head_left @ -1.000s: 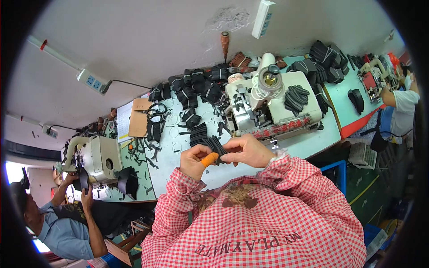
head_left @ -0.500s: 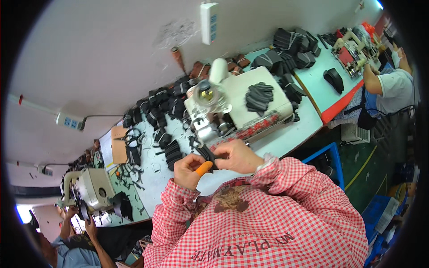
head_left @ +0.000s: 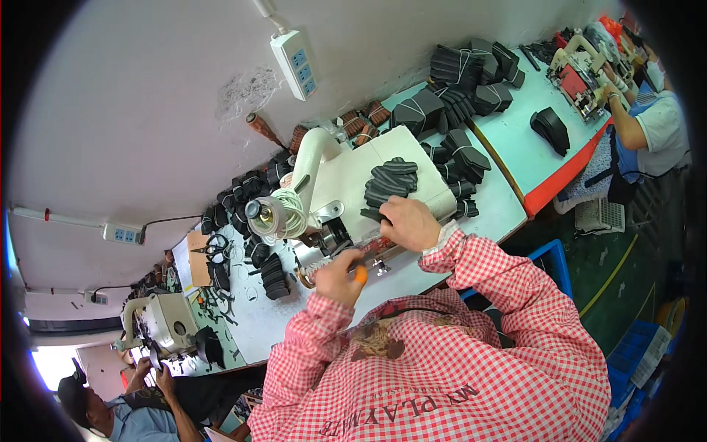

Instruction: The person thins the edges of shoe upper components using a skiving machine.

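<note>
My left hand (head_left: 337,278) is closed on a small orange-handled tool (head_left: 360,274) just in front of the white sewing machine (head_left: 346,184). My right hand (head_left: 409,222) rests at the near edge of a pile of black fabric pieces (head_left: 390,183) lying on top of the machine, fingers curled on the lowest pieces. I cannot tell whether it grips one. Both sleeves are red and white check.
Bundles of black pieces (head_left: 460,70) cover the back of the pale table (head_left: 508,206) along the wall. A power strip (head_left: 296,62) hangs above. Another person (head_left: 648,118) works at the right, a third (head_left: 125,412) at a second machine (head_left: 158,324) lower left. A blue crate (head_left: 552,261) stands below.
My right hand has left the black piece that both hands held in front of the machine and moved up to the pile on top. My left hand keeps the orange tool.
</note>
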A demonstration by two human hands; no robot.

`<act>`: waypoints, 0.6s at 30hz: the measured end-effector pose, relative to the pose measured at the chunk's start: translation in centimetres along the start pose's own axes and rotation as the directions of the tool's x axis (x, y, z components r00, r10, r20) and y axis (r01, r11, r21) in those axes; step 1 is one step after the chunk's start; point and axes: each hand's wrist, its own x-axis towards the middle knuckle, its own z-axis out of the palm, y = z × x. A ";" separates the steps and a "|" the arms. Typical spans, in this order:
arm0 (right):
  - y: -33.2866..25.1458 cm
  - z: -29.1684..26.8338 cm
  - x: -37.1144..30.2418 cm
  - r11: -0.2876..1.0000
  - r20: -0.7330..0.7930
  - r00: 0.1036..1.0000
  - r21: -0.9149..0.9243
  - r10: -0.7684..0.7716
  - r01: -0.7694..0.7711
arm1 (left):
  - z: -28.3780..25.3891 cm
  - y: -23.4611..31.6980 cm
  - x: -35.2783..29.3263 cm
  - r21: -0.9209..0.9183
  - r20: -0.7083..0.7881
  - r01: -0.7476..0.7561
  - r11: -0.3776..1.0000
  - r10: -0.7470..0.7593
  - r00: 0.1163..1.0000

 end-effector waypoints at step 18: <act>-1.1 -1.6 1.2 0.998 0.282 0.959 -0.043 -0.025 0.039 | 4.3 0.1 4.1 0.092 -0.105 0.101 0.991 -0.091 0.990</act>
